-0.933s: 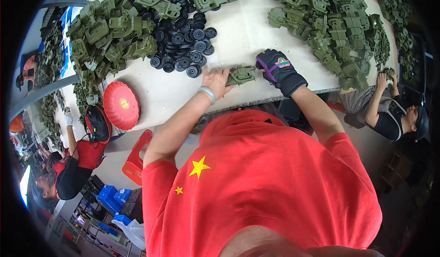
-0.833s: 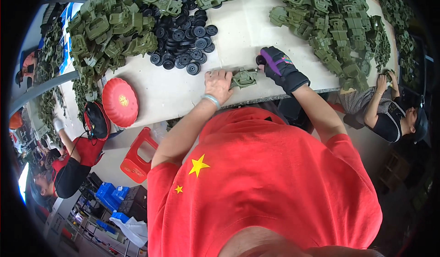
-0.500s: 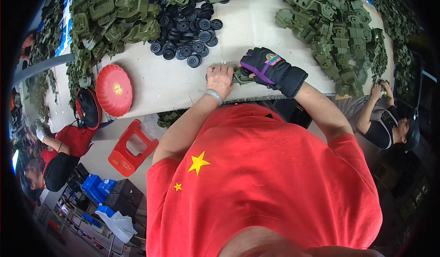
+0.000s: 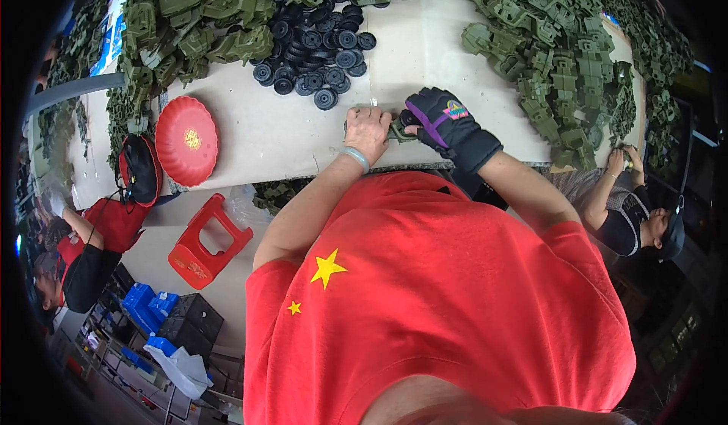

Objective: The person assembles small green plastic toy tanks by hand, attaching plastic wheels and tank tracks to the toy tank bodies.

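Observation:
My bare left hand (image 4: pixel 368 132), with a pale bangle at the wrist, closes over a green plastic toy vehicle part (image 4: pixel 397 131) near the table's front edge. Much of that part is hidden by my hands. To its right, my right hand (image 4: pixel 447 125) wears a black and purple padded glove, its bare thumb tip showing. Between that thumb and the gloved fingers sits a black toy wheel (image 4: pixel 408 118), held against the part's right end. A heap of black wheels (image 4: pixel 318 53) lies beyond my left hand.
Green vehicle parts pile up at the far left (image 4: pixel 193 23) and right (image 4: pixel 557 69). A red scalloped bowl (image 4: pixel 171 141) stands left on the table (image 4: pixel 265 144). Below are a red stool (image 4: pixel 193 266) and blue boxes (image 4: pixel 142 307). People work at left (image 4: pixel 91 277) and right (image 4: pixel 618 213).
My right hand has tilted and shifted slightly, and the black wheel shows more plainly at its thumb. My left hand stays on the green part. The whole view has shifted a little.

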Action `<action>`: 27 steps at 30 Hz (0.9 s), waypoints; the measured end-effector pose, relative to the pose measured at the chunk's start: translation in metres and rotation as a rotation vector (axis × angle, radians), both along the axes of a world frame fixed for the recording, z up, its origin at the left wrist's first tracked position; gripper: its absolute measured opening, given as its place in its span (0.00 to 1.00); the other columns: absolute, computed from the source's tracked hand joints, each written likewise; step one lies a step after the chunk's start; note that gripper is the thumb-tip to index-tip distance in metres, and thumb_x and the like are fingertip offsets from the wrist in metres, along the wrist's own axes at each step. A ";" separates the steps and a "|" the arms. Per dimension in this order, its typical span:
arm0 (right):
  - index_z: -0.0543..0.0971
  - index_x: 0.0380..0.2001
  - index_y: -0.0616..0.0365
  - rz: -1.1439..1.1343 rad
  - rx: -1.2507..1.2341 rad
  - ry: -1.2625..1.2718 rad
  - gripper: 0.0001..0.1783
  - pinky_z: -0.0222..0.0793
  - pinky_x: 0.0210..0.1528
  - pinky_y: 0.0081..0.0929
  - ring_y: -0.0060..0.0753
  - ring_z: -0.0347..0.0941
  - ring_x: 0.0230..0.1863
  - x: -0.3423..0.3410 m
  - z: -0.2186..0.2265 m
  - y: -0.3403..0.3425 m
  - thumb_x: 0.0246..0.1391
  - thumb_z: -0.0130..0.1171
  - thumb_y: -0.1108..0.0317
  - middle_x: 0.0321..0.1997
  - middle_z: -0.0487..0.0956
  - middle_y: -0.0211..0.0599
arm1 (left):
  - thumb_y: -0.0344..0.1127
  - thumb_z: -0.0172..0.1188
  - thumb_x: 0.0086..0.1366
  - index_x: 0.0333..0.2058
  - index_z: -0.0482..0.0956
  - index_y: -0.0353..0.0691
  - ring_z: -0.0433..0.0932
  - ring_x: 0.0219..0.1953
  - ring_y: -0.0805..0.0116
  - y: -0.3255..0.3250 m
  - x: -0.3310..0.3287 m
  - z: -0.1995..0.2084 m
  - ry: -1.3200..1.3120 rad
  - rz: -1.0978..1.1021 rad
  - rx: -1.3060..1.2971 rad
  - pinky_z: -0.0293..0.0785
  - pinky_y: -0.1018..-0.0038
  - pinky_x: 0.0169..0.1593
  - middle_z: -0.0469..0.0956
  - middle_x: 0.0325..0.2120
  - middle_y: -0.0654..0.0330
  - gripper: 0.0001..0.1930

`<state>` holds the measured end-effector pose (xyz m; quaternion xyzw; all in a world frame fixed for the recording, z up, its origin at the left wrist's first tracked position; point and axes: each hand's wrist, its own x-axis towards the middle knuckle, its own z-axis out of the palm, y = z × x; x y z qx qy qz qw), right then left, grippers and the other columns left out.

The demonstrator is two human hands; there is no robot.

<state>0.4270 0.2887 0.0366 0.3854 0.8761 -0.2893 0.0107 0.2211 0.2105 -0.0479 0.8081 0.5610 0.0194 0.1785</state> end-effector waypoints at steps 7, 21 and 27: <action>0.80 0.43 0.55 -0.046 0.015 0.067 0.21 0.73 0.52 0.51 0.58 0.77 0.49 0.004 -0.005 -0.002 0.52 0.70 0.55 0.44 0.81 0.48 | 0.49 0.77 0.45 0.53 0.77 0.47 0.69 0.61 0.54 -0.002 -0.015 0.019 -0.081 -0.004 0.122 0.56 0.44 0.67 0.74 0.50 0.56 0.35; 0.76 0.41 0.60 -0.168 -0.049 0.104 0.15 0.74 0.50 0.52 0.63 0.77 0.47 -0.042 -0.056 0.001 0.53 0.61 0.64 0.43 0.81 0.56 | 0.51 0.77 0.44 0.41 0.78 0.47 0.72 0.52 0.59 -0.004 -0.025 -0.004 -0.180 -0.082 0.111 0.67 0.56 0.54 0.74 0.41 0.62 0.28; 0.78 0.47 0.60 -0.096 -0.093 0.115 0.23 0.73 0.52 0.50 0.61 0.77 0.47 -0.046 -0.042 0.008 0.48 0.64 0.62 0.42 0.81 0.53 | 0.48 0.74 0.45 0.41 0.79 0.46 0.73 0.52 0.58 -0.006 -0.027 -0.006 -0.222 -0.077 0.131 0.67 0.55 0.54 0.75 0.43 0.60 0.25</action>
